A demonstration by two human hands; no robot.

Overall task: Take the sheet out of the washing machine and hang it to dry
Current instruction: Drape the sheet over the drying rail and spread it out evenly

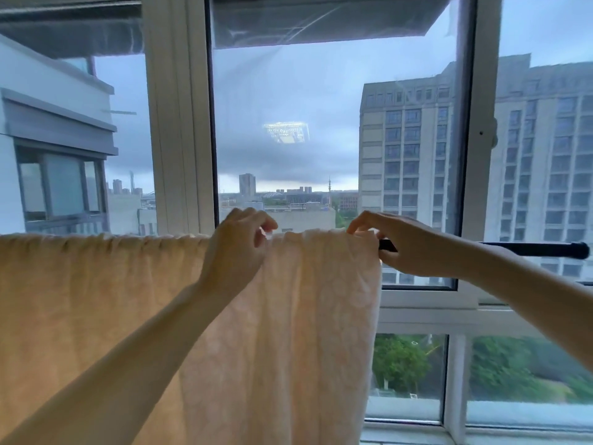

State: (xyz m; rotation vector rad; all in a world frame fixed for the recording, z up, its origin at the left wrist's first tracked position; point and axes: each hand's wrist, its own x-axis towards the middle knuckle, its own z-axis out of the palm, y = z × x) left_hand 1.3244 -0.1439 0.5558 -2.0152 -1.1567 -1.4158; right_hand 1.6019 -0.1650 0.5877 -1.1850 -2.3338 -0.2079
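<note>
In the head view, the pale cream textured fabric sheet (288, 316) is hanging draped over the thin black metal rod (529, 248), which runs across the white-framed window (176, 123). The left hand (237, 245) is pinching the bunched top fold with curled fingers. The right hand (404, 245) is pinching the sheet's right edge at the rod. Too hard a sideways tug is risking dragging the cloth off. Leaving it bunched is risking it sliding down one side.

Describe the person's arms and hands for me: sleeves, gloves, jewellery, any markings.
The left hand and the right hand are both bare, without gloves. No ring, watch or bracelet shows on either. Both forearms are uncovered as far as the picture's edges, with no sleeve in view. No tattoos or other markings can be seen.
</note>
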